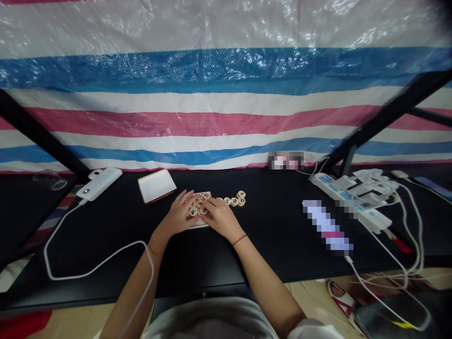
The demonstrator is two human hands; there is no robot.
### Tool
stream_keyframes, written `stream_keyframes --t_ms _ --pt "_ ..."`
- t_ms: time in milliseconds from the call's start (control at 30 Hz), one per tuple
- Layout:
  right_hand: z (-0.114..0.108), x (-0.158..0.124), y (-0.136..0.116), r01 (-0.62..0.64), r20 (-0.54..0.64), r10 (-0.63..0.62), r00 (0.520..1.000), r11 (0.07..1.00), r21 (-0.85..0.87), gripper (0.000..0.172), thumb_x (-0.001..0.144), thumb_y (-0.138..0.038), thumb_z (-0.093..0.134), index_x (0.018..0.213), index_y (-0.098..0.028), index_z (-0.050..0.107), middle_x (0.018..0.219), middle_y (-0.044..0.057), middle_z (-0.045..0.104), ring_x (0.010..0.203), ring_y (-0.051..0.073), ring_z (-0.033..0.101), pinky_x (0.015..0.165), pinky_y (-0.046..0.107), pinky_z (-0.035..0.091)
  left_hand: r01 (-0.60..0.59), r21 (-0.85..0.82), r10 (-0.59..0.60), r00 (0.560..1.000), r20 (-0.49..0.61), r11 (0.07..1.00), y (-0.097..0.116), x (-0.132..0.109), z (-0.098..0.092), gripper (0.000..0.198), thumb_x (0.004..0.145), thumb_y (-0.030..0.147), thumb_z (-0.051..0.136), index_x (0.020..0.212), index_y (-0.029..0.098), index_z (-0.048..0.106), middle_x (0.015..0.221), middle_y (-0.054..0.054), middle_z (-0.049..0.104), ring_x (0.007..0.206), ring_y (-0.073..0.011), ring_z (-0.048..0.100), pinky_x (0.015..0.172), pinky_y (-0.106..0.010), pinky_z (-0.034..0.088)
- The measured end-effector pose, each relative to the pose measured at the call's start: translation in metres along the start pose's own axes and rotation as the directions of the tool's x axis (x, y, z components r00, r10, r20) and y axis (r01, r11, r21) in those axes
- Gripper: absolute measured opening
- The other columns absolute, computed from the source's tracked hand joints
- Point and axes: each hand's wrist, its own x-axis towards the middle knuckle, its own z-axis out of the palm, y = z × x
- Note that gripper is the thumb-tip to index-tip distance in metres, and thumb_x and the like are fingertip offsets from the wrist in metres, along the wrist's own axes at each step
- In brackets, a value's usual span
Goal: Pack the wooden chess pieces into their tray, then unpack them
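Observation:
A small white box on the black table holds several round Chinese chess pieces with red or black characters. My left hand lies along the box's left side, fingers stretched out and spread over its edge, holding nothing I can see. From the right my right hand reaches over the box, with thumb and fingers bent around a chess piece that they partly cover. Just right of that hand, more loose chess pieces sit on the table, some stacked. A red string circles my right wrist.
The white box lid lies back left. A white power bank trails a cable across the left side. At right are a blurred-out phone-like object and a power strip with plugs. A striped sheet hangs behind.

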Motion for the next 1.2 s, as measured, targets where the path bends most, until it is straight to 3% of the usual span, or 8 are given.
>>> stream_keyframes --t_ms 200,500,633,867,1200 --pt "-0.0024 -0.0001 -0.0035 -0.064 0.027 0.067 0.997 0.994 -0.093 0.017 0.08 -0.032 0.072 0.087 -0.018 0.064 0.079 0.005 0.063 0.078 0.02 0.052 0.074 0.031 0.037 0.003 -0.02 -0.003 1.0 0.013 1.0 -0.0005 0.001 0.0 0.061 0.084 0.037 0.06 0.139 0.018 0.046 0.149 -0.014 0.039 0.142 -0.0341 0.025 0.115 -0.053 0.027" --pt "-0.0021 -0.0032 0.0014 -0.085 0.016 0.085 0.996 0.996 0.013 0.009 0.081 -0.017 0.066 0.09 -0.017 0.064 0.079 0.005 0.064 0.079 0.02 0.054 0.076 0.031 0.041 0.017 -0.017 -0.017 0.999 0.037 1.0 0.0014 0.001 -0.0022 0.061 0.083 0.036 0.061 0.14 0.022 0.046 0.15 -0.011 0.038 0.143 -0.0343 0.024 0.116 -0.054 0.027" --pt "-0.003 -0.0048 0.001 -0.053 -0.02 0.053 0.998 0.999 0.006 0.015 0.082 -0.012 0.06 0.095 -0.018 0.066 0.087 0.006 0.066 0.085 0.021 0.056 0.08 0.032 0.042 0.016 -0.012 -0.016 1.0 0.02 1.0 0.0012 0.0008 -0.0008 0.06 0.082 0.035 0.062 0.139 0.023 0.047 0.15 -0.011 0.039 0.143 -0.0335 0.025 0.116 -0.053 0.027" --pt "-0.0014 -0.0052 -0.0024 0.037 -0.005 -0.037 0.999 0.993 0.108 0.008 0.086 -0.015 0.061 0.092 -0.02 0.066 0.09 0.005 0.065 0.086 0.017 0.059 0.082 0.03 0.042 0.014 -0.003 -0.014 1.0 0.018 1.0 0.0021 0.0011 -0.0012 0.058 0.083 0.037 0.062 0.136 0.02 0.049 0.149 -0.013 0.04 0.142 -0.0341 0.026 0.115 -0.053 0.029" --pt "-0.0045 -0.0029 -0.0069 -0.016 0.07 0.011 0.997 0.997 0.076 0.011 0.088 -0.015 0.059 0.095 -0.02 0.066 0.088 0.005 0.068 0.087 0.019 0.057 0.084 0.032 0.04 0.023 0.004 -0.023 1.0 0.013 1.0 0.0026 0.0007 -0.0003 0.059 0.082 0.038 0.063 0.137 0.023 0.049 0.148 -0.011 0.04 0.142 -0.0333 0.027 0.115 -0.052 0.029"
